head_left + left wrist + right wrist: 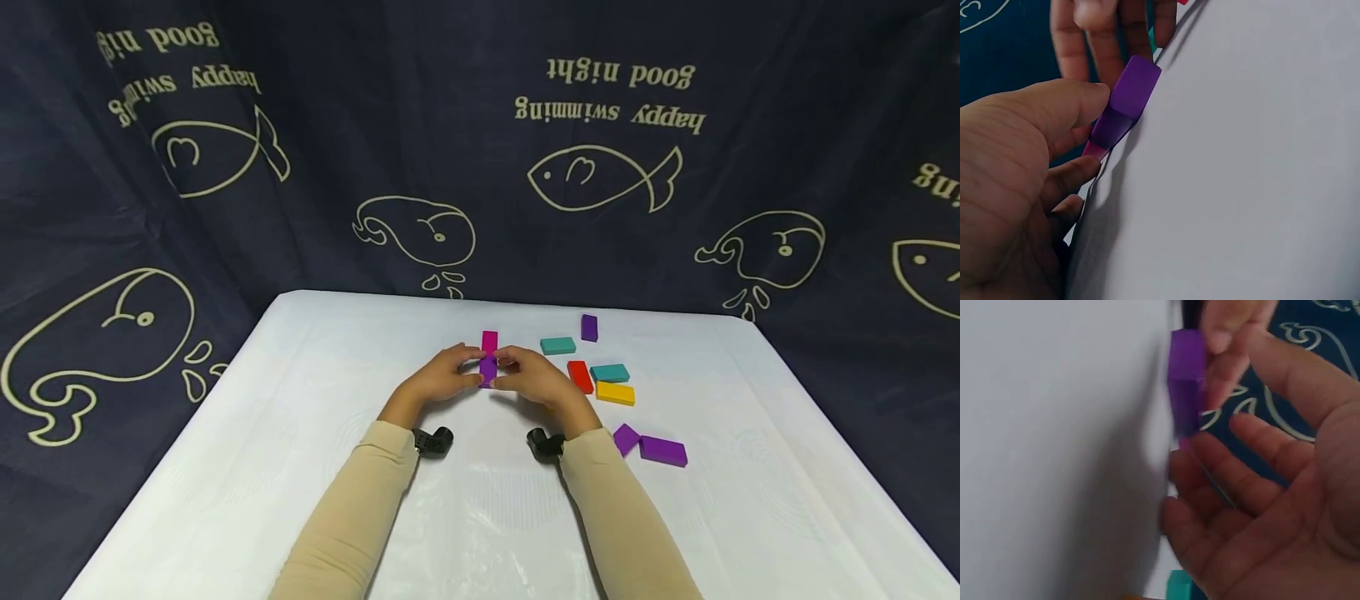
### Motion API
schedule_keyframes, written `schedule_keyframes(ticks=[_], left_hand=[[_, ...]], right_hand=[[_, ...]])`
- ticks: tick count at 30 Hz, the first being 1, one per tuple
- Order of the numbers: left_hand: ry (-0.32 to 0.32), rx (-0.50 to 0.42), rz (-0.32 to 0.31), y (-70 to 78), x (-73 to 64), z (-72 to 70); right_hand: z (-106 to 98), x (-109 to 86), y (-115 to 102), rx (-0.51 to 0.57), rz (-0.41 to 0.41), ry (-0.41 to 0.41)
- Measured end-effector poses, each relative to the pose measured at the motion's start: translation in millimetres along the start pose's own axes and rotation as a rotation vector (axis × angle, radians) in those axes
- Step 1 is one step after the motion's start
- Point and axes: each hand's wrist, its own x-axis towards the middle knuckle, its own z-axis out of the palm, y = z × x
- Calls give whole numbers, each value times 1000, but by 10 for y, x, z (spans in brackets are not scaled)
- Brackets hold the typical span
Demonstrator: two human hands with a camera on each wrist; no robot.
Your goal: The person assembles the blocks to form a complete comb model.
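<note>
1. On the white tabletop [480, 508], counting clock directions from the purple block between my hands, the far teal block [558, 346] and the far purple block [589, 327] lie toward two o'clock.
2. At three o'clock, just past my right wrist, sit the red block [580, 377], the near teal block [610, 373] and the yellow block [615, 393], grouped closely.
3. Toward four o'clock are a slanted purple block [627, 437] and a long purple block [663, 451]; my right sleeve [622, 517] covers part of the slanted one.
4. A dark curtain [480, 125] with fish drawings hangs beyond the table at twelve o'clock.
5. My fingertips overlap the seam between the purple block and the magenta block, so I cannot tell whether the two touch. My right wrist view is blurred, and its lower edge cuts off a teal piece.
6. The purple block [488, 369] lies between my two hands, with the magenta block [489, 341] at its twelve o'clock end.
7. My left hand [438, 375] is at nine o'clock, thumb against the purple block's side, fingers extended and not wrapped round it.
8. My right hand [536, 375] is at three o'clock, fingers relaxed and spread, clasping nothing; I cannot tell whether its thumb makes contact.
</note>
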Motion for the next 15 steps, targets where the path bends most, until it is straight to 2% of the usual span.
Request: schedule_keyframes(ticks=[3, 7, 10, 15], left_hand=[[6, 6, 12, -7, 16, 11], [6, 2, -15, -20, 24, 32], [5, -6, -46, -20, 11, 39], [6, -7, -43, -11, -3, 38]], right_hand=[[-67, -88, -43, -45, -25, -9], [-176, -246, -79, -82, -78, 11], [-279, -406, -68, -102, -130, 29], [-481, -711, 12, -146, -188, 71]])
